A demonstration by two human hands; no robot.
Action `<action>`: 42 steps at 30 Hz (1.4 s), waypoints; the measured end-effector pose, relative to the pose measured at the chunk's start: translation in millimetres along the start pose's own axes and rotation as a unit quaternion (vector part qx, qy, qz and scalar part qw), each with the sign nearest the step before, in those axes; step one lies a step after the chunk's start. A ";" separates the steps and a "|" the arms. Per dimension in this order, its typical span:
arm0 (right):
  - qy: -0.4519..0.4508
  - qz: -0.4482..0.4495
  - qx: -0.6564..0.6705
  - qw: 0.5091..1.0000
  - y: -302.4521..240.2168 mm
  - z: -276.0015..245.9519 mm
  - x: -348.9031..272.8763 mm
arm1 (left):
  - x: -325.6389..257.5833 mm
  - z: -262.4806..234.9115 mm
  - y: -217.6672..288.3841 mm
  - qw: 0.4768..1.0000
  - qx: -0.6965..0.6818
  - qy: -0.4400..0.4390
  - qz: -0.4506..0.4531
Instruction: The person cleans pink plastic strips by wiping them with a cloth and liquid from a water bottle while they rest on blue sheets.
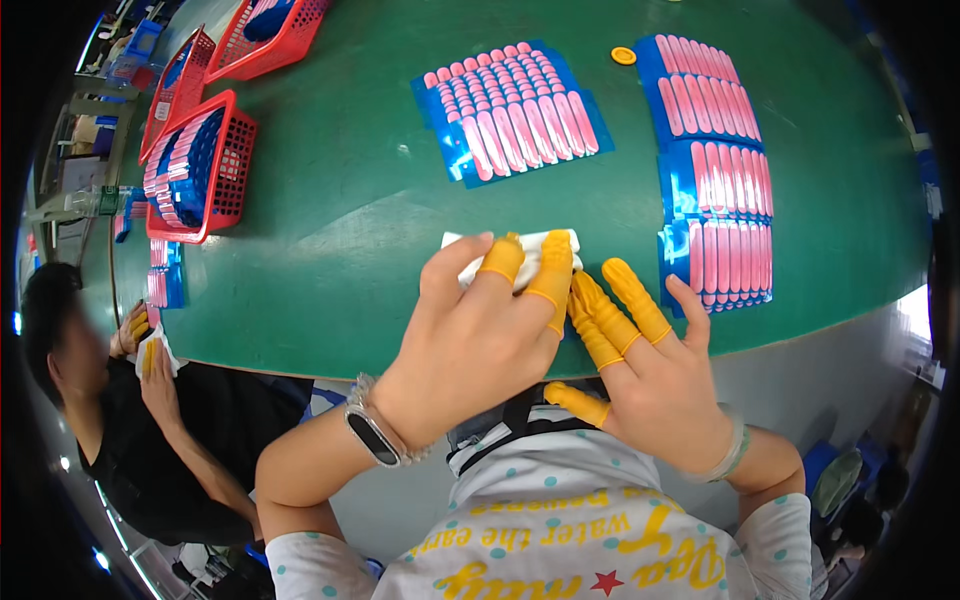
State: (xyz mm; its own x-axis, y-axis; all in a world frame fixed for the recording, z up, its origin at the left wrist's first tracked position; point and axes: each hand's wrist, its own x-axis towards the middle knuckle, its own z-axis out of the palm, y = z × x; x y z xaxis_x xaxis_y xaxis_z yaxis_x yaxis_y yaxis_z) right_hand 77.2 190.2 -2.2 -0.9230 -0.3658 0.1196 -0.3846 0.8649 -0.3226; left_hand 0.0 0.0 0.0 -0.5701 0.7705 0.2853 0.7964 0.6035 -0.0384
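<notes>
My left hand (490, 325) is closed over a folded white cloth (540, 245) near the table's front edge, with yellow finger cots on some of its fingers. Beside it, my right hand (655, 375) has its fingers stretched forward and apart, most of them in yellow cots. Its foremost fingertips come close to the cloth's right end; whether they touch it I cannot tell. What lies under the cloth and fingers is hidden. Ahead are blue sheets (455, 150) bearing rows of pink round-ended strips. More such sheets (680, 195) form a column at the right.
A green table (330, 250) fills the view. Red perforated baskets (232, 165) stand at the far left, the nearest holding blue-and-pink sheets. A small yellow ring-shaped item (623, 56) lies by the right column. At the left, another person (150, 430) handles a white cloth.
</notes>
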 end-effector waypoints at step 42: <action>-0.079 0.053 -0.011 0.995 -6.8 -15.5 16.4 | -118.1 21.0 -54.7 0.831 -0.216 0.368 -0.355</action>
State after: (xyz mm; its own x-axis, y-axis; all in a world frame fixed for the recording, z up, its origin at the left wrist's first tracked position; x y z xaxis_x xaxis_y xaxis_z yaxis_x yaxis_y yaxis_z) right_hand 64.5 183.6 16.5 -0.9451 -0.3205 -0.0630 -0.2876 0.9080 -0.3047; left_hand 19.5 -119.7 -51.7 -0.7763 -0.1803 0.6041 0.4003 0.5992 0.6933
